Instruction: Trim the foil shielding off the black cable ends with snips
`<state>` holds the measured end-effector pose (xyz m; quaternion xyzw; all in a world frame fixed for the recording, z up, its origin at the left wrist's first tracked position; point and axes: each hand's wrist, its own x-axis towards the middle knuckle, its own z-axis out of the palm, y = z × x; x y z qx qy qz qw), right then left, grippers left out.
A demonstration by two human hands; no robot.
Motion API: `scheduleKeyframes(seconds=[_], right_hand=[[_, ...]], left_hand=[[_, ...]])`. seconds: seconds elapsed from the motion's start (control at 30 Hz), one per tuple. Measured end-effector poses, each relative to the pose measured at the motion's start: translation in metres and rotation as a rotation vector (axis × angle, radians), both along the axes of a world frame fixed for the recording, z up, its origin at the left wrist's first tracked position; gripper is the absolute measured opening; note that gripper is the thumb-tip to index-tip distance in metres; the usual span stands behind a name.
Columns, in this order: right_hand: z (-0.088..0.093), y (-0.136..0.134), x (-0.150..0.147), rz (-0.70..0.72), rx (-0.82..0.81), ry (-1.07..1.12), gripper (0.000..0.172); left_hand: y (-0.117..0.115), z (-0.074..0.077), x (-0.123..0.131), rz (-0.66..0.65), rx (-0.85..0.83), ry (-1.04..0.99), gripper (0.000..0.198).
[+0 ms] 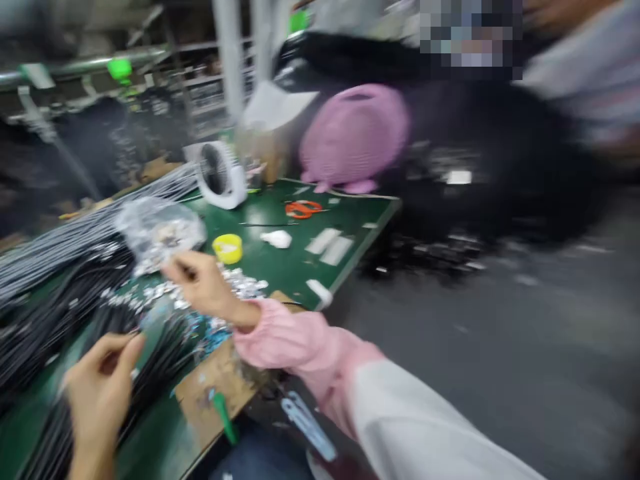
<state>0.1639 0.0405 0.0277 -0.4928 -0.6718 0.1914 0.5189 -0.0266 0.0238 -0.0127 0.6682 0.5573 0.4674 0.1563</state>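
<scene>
Over bundles of black cables [45, 327] at the lower left, my left hand [103, 387] is closed, thumb and forefinger pinched together. Whatever they hold, if anything, is too small and blurred to name. My right hand [205, 283], its wrist in a pink sleeve cover [290, 340], is above a scatter of small white pieces [247, 285]. Its fingers are curled closed, and I cannot make out anything in them. Just beyond it lies a clear plastic bag [160, 230] with small pale parts inside.
On the green table [260, 260] are a yellow tape roll [227, 248], orange-handled scissors [303, 210], a white fan [221, 175] and grey cables [100, 223]. A pink chair back [357, 137] stands behind the table's far edge. Cardboard [215, 387] lies at the near edge. A person's sleeve [590, 73] shows upper right.
</scene>
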Motion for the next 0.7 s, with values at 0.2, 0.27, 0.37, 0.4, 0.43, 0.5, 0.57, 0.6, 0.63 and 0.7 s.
scheduleKeyframes(seconds=[0.2, 0.27, 0.37, 0.4, 0.43, 0.5, 0.57, 0.6, 0.63, 0.7], right_hand=[[-0.022, 0.007, -0.01, 0.393, 0.122, 0.011, 0.035], [-0.024, 0.003, -0.013, 0.429, 0.103, 0.073, 0.032], [-0.025, -0.003, -0.018, 0.535, -0.137, 0.264, 0.036], [-0.026, -0.004, -0.019, 0.573, -0.226, 0.324, 0.037], [-0.027, -0.005, -0.02, 0.587, -0.273, 0.36, 0.037], [-0.028, -0.006, -0.021, 0.514, -0.171, 0.32, 0.033], [-0.028, -0.006, -0.019, 0.37, 0.104, 0.179, 0.027], [-0.027, -0.006, -0.017, 0.29, 0.228, 0.12, 0.024], [-0.027, -0.003, -0.015, 0.202, 0.311, 0.097, 0.023], [-0.026, 0.004, -0.01, 0.009, 0.349, 0.161, 0.023]], left_hand=[[-0.018, 0.039, 0.034, -0.077, -0.198, -0.156, 0.024], [-0.023, 0.043, 0.036, -0.093, -0.22, -0.169, 0.023], [-0.028, 0.044, 0.034, -0.137, -0.247, -0.182, 0.023], [-0.029, 0.043, 0.033, -0.147, -0.259, -0.184, 0.024], [-0.028, 0.041, 0.032, -0.151, -0.268, -0.187, 0.024], [-0.028, 0.037, 0.032, -0.142, -0.271, -0.196, 0.024], [-0.027, 0.031, 0.032, -0.109, -0.244, -0.213, 0.021], [-0.026, 0.028, 0.033, -0.09, -0.223, -0.219, 0.019], [-0.025, 0.025, 0.033, -0.07, -0.201, -0.224, 0.017], [-0.021, 0.021, 0.034, -0.043, -0.159, -0.234, 0.016]])
